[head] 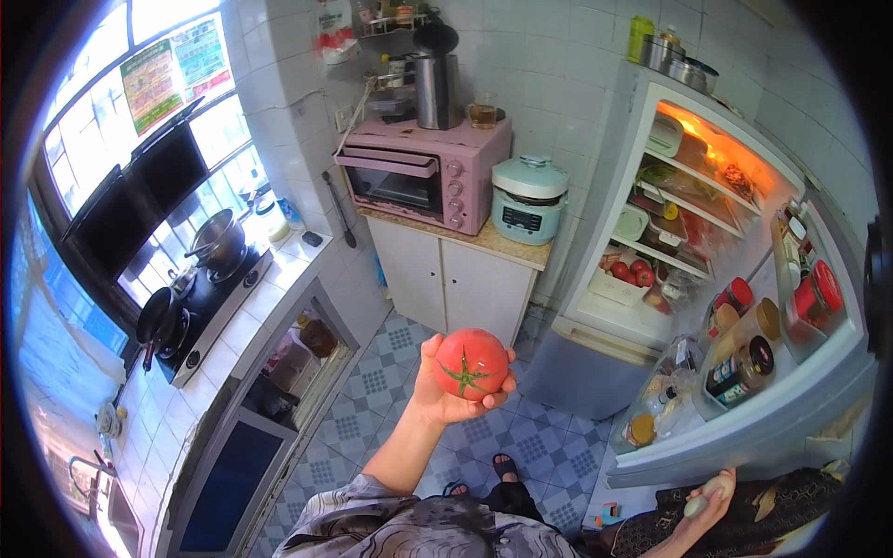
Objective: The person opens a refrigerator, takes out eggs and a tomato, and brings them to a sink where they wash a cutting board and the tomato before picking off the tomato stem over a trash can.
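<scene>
In my left hand (450,404), raised in front of my body, sits a ripe red tomato (478,356) with its green calyx turned up towards me. The thumb rests on its left side and the fingers curl around its right and underside. Low on the right, by the lower edge of the fridge door (704,450), my right hand (722,503) holds two eggs. One egg (717,485) is pale beige, the other (695,506) pale greenish. Ahead and to the right stands the open refrigerator (621,342), where several tomatoes (631,272) lie in a white bin (614,291).
The fridge door stands swung out at right, its racks full of jars (739,373). A pink toaster oven (418,174) and a mint-green electric cooker (530,202) top a cabinet (446,272). On the left counter (237,335) is a gas stove (216,307) with a wok (159,317) and a pot (218,237).
</scene>
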A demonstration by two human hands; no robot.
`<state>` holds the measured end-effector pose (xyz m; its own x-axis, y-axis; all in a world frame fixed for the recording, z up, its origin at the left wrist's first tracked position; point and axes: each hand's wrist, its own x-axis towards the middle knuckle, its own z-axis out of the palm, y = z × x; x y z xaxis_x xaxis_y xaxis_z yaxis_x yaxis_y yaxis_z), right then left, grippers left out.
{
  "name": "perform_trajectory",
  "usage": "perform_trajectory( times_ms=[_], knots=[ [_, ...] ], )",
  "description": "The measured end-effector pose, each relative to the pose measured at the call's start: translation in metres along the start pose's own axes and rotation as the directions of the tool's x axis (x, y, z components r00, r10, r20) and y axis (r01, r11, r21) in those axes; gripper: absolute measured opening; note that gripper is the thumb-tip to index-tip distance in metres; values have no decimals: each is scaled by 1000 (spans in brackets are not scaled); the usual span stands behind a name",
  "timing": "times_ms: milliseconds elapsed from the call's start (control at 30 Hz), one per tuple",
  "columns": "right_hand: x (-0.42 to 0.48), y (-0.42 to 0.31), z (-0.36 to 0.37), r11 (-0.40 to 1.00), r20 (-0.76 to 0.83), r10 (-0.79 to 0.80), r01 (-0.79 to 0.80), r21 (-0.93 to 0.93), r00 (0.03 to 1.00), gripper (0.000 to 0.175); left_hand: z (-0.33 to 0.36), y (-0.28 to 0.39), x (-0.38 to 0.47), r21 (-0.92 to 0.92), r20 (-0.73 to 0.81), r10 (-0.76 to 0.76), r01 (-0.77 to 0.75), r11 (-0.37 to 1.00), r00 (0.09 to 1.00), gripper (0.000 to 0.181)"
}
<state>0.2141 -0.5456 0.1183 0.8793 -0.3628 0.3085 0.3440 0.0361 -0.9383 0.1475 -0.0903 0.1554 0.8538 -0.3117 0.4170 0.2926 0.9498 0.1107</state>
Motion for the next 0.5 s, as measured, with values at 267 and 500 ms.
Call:
perform_trajectory(
  times_ms=[267,500],
  knots=[
    [-15,-5,98,993,425,19,-66,96,905,34,21,10,-48,29,113,108,-112,993,988,87],
    [-28,1,166,987,585,63,-138,85,808,29,48,22,-99,219,103,250,-267,939,963,93]
  ],
)
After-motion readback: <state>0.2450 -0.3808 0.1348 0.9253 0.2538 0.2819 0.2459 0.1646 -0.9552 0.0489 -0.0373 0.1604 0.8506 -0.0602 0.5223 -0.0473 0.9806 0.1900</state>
